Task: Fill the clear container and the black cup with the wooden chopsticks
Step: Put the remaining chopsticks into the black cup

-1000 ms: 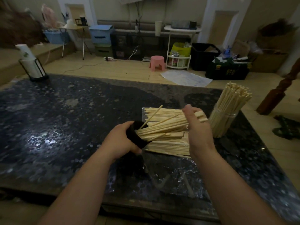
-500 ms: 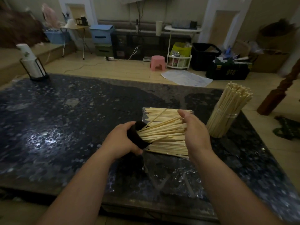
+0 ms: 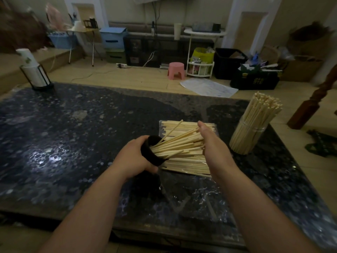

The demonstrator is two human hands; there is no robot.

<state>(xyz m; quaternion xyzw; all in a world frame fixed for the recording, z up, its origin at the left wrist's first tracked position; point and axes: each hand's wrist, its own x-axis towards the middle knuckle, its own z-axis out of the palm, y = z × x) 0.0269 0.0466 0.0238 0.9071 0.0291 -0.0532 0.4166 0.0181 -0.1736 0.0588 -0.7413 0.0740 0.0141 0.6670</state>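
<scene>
left hand (image 3: 132, 158) hides much of black cup (image 3: 148, 154); right hand (image 3: 214, 149): palm unseen.

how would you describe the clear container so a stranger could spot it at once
Start at the dark speckled table and go to its right edge. There stands the clear container, right of the flat pile of wooden chopsticks. It alone stands free, packed with chopsticks fanning above its rim, unlike the black cup tilted in the left hand.
</scene>
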